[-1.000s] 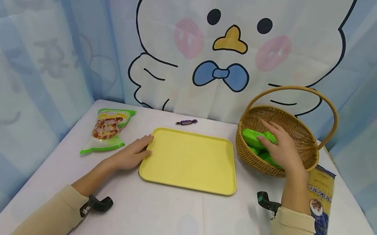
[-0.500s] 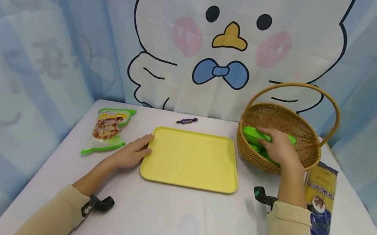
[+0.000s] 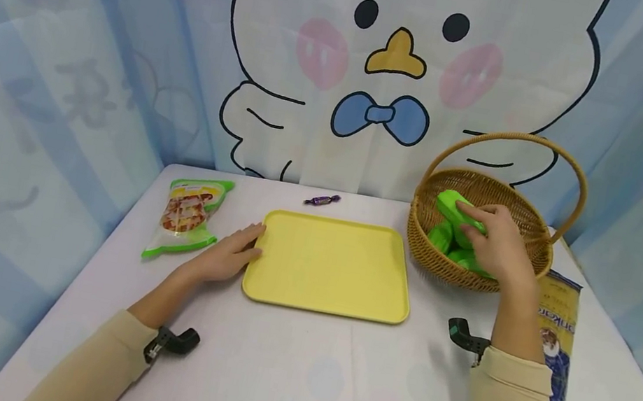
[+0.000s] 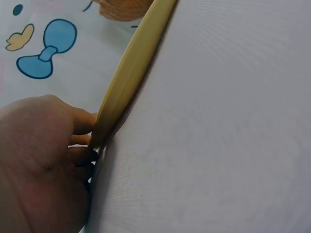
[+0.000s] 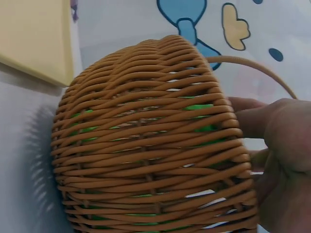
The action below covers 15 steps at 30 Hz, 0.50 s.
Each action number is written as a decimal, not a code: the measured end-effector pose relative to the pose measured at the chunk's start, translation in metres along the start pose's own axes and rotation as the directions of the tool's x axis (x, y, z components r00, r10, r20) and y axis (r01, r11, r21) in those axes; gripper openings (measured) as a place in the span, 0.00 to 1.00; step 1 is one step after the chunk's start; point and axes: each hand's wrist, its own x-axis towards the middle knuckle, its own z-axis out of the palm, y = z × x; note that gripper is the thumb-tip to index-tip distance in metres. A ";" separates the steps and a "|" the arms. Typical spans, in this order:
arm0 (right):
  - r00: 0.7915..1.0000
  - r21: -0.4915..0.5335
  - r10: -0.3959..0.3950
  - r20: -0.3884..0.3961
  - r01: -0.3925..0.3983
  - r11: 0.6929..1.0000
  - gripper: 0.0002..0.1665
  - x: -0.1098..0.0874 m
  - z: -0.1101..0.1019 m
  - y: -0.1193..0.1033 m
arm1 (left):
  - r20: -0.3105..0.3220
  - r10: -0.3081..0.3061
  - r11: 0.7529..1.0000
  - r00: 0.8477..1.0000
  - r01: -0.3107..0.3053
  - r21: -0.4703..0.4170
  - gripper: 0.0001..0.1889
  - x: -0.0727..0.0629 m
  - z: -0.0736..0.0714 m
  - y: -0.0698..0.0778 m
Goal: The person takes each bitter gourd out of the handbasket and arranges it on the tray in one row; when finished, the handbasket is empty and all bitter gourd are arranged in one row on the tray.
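In the head view my left hand (image 3: 231, 255) lies by the left edge of the yellow tray (image 3: 331, 266), its fairly straight fingers on the rim. The left wrist view shows the same fingers against the tray's edge (image 4: 129, 73). My right hand (image 3: 502, 245) reaches into the wicker basket (image 3: 444, 269) and pinches a bright green, elongated, ridged piece (image 3: 454, 208) whose exact kind is unclear. That piece is tilted above other green pieces (image 3: 442, 235) lying in the basket. From the right wrist, the basket wall (image 5: 150, 136) hides most of the fingers and green pieces.
A clear bag of food with green edges (image 3: 186, 215) lies at the left. Behind the tray is a small purple-wrapped candy (image 3: 322, 200). A gold and blue packet (image 3: 557, 325) lies right of the basket, partly behind the right forearm. The basket's handle (image 3: 513, 137) arches upward.
My right hand has gone from hovering over the green pieces to pinching one and lifting its near end up within the basket. My left hand stays at the tray's edge.
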 end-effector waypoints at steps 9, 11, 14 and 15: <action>0.998 0.112 -0.015 -0.059 0.022 0.993 0.29 -0.011 -0.019 -0.012 | -0.003 0.000 1.000 1.000 0.000 -0.014 0.32 0.000 -0.001 0.004; 0.996 0.138 -0.026 -0.086 0.037 0.990 0.29 -0.012 -0.020 -0.016 | -0.002 -0.004 1.000 1.000 0.004 -0.014 0.32 -0.002 -0.002 0.006; 0.993 0.170 -0.046 -0.111 0.064 0.983 0.31 -0.015 -0.022 -0.020 | 0.003 -0.009 1.000 1.000 0.009 -0.019 0.32 -0.003 -0.003 0.008; 0.992 0.174 -0.050 -0.115 0.070 0.982 0.32 -0.016 -0.023 -0.022 | 0.005 -0.009 1.000 1.000 0.009 -0.017 0.32 -0.003 -0.002 0.008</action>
